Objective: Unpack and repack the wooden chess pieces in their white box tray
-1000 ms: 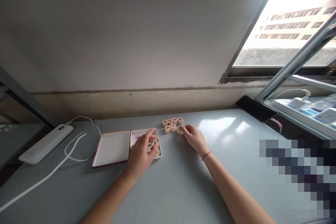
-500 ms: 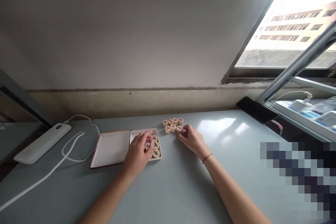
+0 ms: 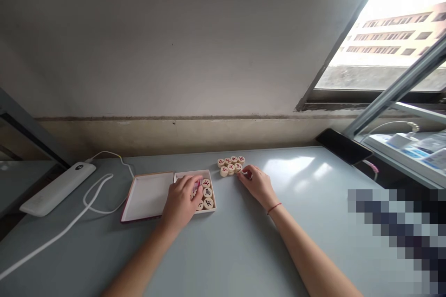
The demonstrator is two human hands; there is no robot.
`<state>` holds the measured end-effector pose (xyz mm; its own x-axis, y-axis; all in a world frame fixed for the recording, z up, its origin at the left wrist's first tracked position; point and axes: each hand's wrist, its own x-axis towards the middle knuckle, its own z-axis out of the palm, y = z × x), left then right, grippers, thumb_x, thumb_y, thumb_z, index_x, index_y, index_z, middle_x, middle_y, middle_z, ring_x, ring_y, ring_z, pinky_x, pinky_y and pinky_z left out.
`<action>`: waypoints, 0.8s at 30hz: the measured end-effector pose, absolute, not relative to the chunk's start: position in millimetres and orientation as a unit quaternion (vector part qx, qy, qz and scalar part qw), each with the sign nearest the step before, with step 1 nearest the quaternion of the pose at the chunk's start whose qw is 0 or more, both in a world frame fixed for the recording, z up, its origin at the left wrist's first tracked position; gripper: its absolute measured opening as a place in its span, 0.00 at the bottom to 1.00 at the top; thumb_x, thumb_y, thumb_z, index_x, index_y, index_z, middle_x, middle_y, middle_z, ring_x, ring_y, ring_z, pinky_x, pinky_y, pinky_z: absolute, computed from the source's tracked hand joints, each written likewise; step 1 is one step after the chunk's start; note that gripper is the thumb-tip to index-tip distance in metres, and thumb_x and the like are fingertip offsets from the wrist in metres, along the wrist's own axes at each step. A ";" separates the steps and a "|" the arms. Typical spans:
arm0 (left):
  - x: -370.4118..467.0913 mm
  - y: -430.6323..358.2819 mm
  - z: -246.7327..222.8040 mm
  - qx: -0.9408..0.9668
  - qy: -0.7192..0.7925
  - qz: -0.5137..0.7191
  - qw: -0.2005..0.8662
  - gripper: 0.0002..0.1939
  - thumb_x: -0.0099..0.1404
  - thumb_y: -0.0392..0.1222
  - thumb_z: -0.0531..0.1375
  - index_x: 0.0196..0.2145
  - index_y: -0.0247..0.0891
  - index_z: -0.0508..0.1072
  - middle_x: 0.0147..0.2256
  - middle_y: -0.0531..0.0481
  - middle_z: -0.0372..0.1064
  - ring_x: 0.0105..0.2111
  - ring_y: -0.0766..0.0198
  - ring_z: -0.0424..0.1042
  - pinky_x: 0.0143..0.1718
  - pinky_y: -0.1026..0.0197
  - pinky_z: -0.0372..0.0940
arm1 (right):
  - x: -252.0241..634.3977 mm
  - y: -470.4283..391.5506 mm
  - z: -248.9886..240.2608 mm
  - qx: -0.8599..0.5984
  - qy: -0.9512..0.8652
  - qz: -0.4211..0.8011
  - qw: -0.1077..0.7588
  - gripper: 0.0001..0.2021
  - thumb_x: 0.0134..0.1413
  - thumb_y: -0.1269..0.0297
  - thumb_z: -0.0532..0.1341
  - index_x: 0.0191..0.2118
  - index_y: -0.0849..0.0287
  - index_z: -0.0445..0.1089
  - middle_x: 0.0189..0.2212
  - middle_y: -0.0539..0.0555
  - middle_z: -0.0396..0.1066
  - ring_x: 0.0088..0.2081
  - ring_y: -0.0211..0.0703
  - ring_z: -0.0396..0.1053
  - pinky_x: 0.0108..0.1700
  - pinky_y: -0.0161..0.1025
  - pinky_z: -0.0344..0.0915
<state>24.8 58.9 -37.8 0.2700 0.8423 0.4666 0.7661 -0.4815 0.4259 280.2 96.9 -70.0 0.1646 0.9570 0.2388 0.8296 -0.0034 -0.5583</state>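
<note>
Over an open white box [image 3: 213, 195] of Chinese chess pieces, my left hand [image 3: 181, 197] curves with thumb and fingers apart, nothing visible between the tips. Round wooden pieces with black characters, such as the horse piece [image 3: 207, 193], lie in the box, and a red-lettered piece [image 3: 206, 183] sits behind it. Part of the contents is hidden under that hand. To the right, my right hand [image 3: 257, 184] pinches a chess piece [image 3: 239, 171] at the near right corner of a group of red-lettered pieces [image 3: 228, 161], some of them stacked. The fingers partly cover the pinched piece.
The box's lid [image 3: 148, 197] lies open at its left. A white power strip [image 3: 57, 190] and a white cable [image 3: 66, 229] are on the desk's left. A black phone [image 3: 343, 146] leans at the back right by a metal frame [image 3: 390, 93]. A wall [image 3: 174, 134] borders the desk behind.
My right hand has shifted slightly, with the piece moved up against the group's near row. My left hand has drawn slightly left within the box, uncovering more of the near pieces.
</note>
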 end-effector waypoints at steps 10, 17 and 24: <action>33.0 64.9 -30.4 0.806 0.570 0.159 -0.007 0.14 0.68 0.41 0.51 0.35 0.41 0.77 0.39 0.46 0.74 0.43 0.52 0.68 0.40 0.51 0.57 | 216.1 63.0 -49.3 -0.507 -0.766 0.216 0.332 0.12 0.56 0.68 0.51 0.45 0.57 0.65 0.34 0.53 0.73 0.26 0.38 0.66 0.32 0.34 0.60; 48.9 61.7 -27.6 0.781 0.601 0.163 0.044 0.16 0.70 0.46 0.50 0.33 0.38 0.73 0.34 0.46 0.75 0.40 0.53 0.71 0.42 0.51 0.56 | 208.8 60.1 -50.6 -0.507 -0.770 0.206 0.329 0.12 0.54 0.71 0.52 0.43 0.57 0.67 0.31 0.53 0.73 0.28 0.39 0.67 0.33 0.34 0.61; 47.6 63.3 -27.1 0.771 0.578 0.252 0.086 0.04 0.64 0.41 0.56 0.33 0.40 0.69 0.31 0.52 0.75 0.36 0.58 0.73 0.44 0.53 0.57 | 212.0 59.0 -45.4 -0.515 -0.739 0.241 0.361 0.12 0.54 0.66 0.54 0.43 0.58 0.68 0.35 0.54 0.74 0.27 0.38 0.66 0.30 0.34 0.61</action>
<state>47.6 63.3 -27.1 0.2042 0.9352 0.2892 0.8489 -0.3163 0.4235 212.0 59.0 -45.4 -0.2090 0.9353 0.2855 0.5881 0.3535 -0.7274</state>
